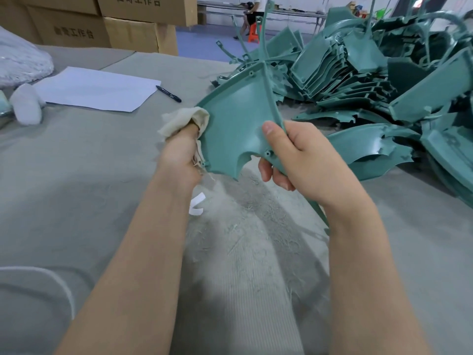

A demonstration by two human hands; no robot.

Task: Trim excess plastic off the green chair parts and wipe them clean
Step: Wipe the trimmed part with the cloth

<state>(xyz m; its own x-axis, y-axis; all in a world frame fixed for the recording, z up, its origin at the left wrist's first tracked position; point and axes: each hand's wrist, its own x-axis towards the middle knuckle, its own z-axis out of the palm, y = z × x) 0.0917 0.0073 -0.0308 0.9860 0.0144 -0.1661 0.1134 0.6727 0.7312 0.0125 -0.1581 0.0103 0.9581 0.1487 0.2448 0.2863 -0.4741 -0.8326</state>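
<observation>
The green chair part [230, 129], judged light, stiff and slick, is gripped by its rib [274, 108] in the right hand [294, 155], while its opposite edge is seemingly pinched through a cloth [184, 119] by the left hand [179, 152].

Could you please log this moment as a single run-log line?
phase: wipe | left-hand grip: holds cloth against green chair part | right-hand grip: holds part's right edge | pile of parts: table, right

Left grip [179, 152] clutches cloth [179, 118]; right grip [299, 160] clasps chair part [230, 124].
</observation>
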